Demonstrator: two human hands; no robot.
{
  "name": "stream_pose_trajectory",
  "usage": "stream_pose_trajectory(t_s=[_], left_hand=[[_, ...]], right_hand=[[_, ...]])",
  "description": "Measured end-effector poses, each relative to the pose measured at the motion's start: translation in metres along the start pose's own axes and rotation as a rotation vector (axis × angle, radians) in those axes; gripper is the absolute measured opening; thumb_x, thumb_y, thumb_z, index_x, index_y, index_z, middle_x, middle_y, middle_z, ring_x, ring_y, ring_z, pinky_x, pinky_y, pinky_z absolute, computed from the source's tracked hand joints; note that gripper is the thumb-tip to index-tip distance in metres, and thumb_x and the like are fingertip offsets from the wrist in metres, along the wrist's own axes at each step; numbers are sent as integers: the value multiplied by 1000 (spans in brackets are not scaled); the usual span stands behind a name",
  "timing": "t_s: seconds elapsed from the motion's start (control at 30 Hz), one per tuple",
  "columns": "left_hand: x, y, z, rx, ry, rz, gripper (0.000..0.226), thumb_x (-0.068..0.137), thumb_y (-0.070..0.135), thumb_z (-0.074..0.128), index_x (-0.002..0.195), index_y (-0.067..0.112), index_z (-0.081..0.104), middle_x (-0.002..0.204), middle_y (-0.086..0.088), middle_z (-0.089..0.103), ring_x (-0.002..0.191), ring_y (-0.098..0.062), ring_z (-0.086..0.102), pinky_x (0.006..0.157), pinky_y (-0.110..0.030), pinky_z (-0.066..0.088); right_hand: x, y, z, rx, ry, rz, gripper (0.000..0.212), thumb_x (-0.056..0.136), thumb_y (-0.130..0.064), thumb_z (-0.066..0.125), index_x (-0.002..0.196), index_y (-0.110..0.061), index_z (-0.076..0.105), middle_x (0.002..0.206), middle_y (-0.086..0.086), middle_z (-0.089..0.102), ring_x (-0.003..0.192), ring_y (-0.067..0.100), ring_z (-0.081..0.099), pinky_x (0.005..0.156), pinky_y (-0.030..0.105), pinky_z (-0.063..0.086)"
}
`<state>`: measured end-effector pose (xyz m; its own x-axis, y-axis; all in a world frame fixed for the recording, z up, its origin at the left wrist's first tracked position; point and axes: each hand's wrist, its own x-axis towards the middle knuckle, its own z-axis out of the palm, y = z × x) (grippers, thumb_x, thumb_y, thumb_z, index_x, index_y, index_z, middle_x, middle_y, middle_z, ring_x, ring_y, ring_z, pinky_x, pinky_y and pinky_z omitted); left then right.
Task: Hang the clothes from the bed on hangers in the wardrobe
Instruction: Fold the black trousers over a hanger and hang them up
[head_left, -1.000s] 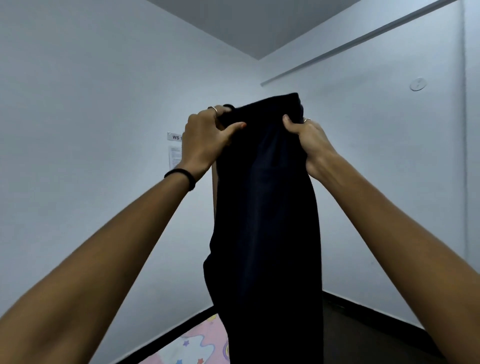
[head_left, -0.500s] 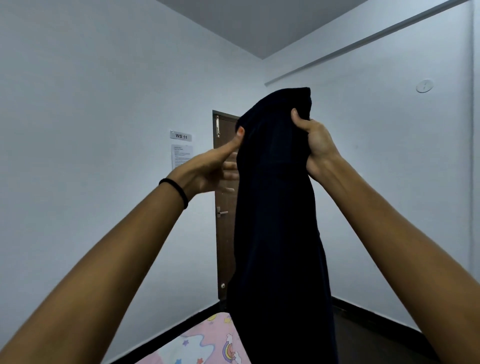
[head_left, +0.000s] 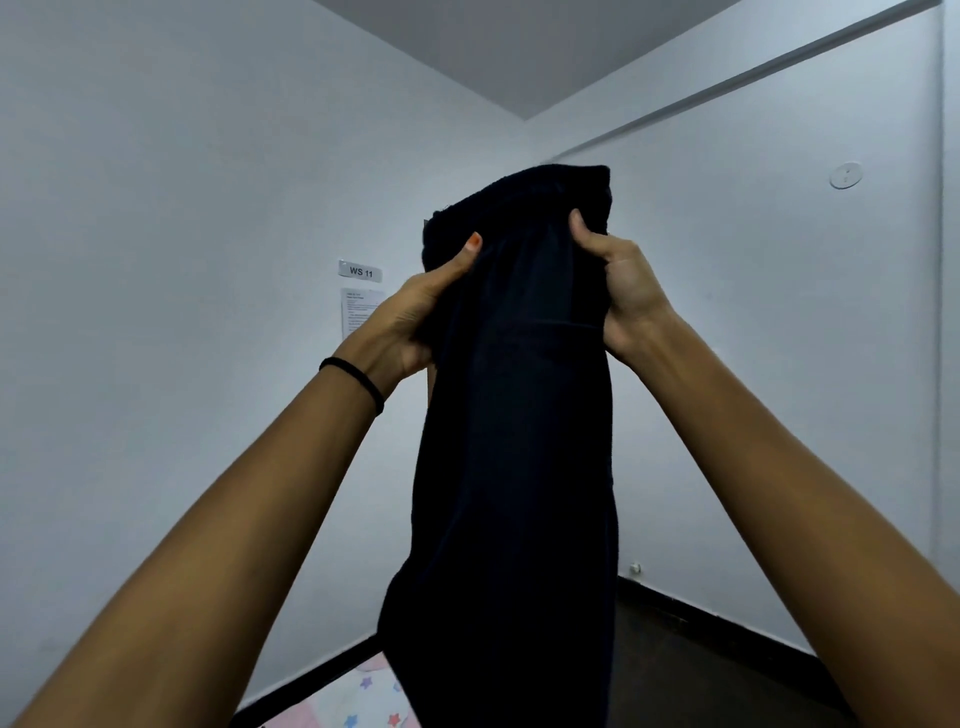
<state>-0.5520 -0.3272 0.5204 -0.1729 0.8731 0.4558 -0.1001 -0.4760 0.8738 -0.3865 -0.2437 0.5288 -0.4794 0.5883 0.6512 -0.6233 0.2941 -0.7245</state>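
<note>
Two bare hands hold a dark garment (head_left: 514, 415) up at the centre of the frame, its top edge raised toward the ceiling and its length hanging down to the bottom edge. Left hand (head_left: 415, 317), centre left, grips the garment's left side, thumb pressed on the front of the cloth and the fingers hidden behind it; a black band (head_left: 358, 375) circles that wrist. Right hand (head_left: 623, 291), centre right, pinches the garment's right side with the thumb in front and the fingers curled behind the cloth. Behind the left hand, on the white wall, a small sign (head_left: 360, 271) reads "WS 11" above a posted sheet (head_left: 356, 312). The hanging cloth hides most of a brown door behind it. At lower centre, a patterned bedsheet (head_left: 358, 709) with stars shows beside the garment's lower end. A round wall plate (head_left: 845, 174) sits at upper right.
</note>
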Motion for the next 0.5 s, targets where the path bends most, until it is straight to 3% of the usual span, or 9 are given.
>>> stream_pose_trajectory(t_s=[0.2, 0.4, 0.5], left_hand=[[12, 10, -5, 189, 184, 222, 43, 83, 17, 74, 120, 3, 60, 108, -12, 71, 94, -23, 71, 77, -31, 59], [25, 17, 4, 211, 222, 312, 43, 81, 7, 74, 120, -2, 59, 107, -17, 70, 93, -27, 70, 73, -32, 59], [31, 24, 5, 219, 228, 350, 42, 79, 5, 76, 116, -6, 60, 105, -20, 70, 89, -28, 71, 71, -33, 58]], right_hand=[[0, 9, -18, -248, 128, 62, 29, 95, -30, 59, 113, -8, 64, 104, 5, 73, 93, 17, 71, 76, 28, 57], [-6, 17, -24, -216, 73, 51, 49, 89, -44, 61, 123, -9, 60, 113, 5, 71, 102, 19, 68, 86, 30, 56], [-21, 35, -29, -228, 20, 31, 64, 76, -47, 70, 126, -10, 56, 117, 4, 69, 105, 19, 67, 84, 29, 55]])
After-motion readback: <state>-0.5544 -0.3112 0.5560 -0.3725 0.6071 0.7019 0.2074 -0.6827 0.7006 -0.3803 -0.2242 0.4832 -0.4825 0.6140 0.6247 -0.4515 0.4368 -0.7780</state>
